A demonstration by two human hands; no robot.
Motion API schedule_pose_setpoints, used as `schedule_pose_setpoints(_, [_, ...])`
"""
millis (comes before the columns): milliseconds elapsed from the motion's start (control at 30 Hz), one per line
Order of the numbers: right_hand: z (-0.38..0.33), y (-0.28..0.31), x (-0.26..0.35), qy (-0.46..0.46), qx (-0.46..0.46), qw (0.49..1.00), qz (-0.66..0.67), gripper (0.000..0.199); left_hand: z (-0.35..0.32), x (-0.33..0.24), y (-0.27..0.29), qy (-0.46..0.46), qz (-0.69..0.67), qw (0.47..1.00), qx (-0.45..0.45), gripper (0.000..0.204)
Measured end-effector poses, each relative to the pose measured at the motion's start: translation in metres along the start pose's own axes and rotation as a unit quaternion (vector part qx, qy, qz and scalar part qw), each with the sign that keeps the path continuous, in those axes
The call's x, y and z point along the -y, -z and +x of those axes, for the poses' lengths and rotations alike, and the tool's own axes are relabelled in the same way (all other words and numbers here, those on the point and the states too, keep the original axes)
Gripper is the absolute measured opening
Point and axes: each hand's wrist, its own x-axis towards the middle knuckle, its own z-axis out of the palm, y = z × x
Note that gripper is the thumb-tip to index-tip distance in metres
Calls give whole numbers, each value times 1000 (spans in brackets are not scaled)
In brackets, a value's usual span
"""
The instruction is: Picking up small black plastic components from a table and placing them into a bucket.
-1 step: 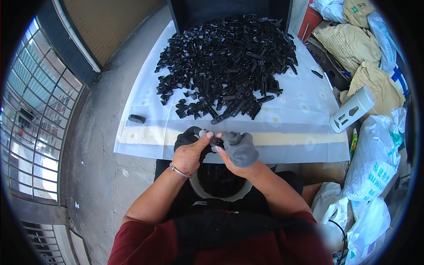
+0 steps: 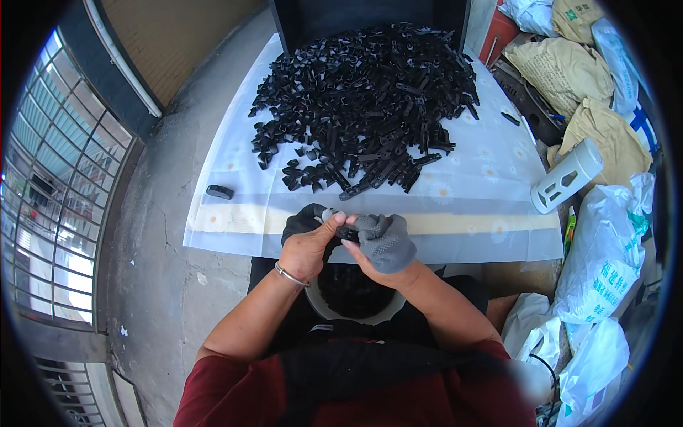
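Observation:
My left hand (image 2: 307, 238), in a partial dark glove with the thumb bare, pinches a small black plastic part (image 2: 347, 233). From the other side my right hand (image 2: 388, 242), in a grey dotted glove with bare thumb, closes on the same part, so fingers cover most of it. Both hands meet over the table's near edge. Below them a pale bucket (image 2: 319, 304) with dark contents sits between my legs. Beyond the hands spreads a heap of black plastic parts (image 2: 370, 107), some curved and short, others long and narrow.
A white flowered cloth (image 2: 491, 206) covers the table. One black piece (image 2: 220, 191) lies apart at the left. At the right edge leans a white cylinder with cutouts (image 2: 567, 176). Sacks (image 2: 601, 281) crowd the right side; a dark box (image 2: 370, 14) stands behind the heap.
My right hand has shifted slightly, its fingers now covering more of the small black part. The left hand stays almost in place.

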Motion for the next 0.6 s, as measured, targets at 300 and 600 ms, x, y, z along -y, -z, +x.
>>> schedule_pose_setpoints(300, [-2,9,-10,48,56,991,-113,11,-2,13,-20,47,-99,992,-70,30])
schedule_pose_setpoints(600, [-15,4,-8,-34,78,996,-5,14,0,21,-9,-9,-22,999,-32,24])
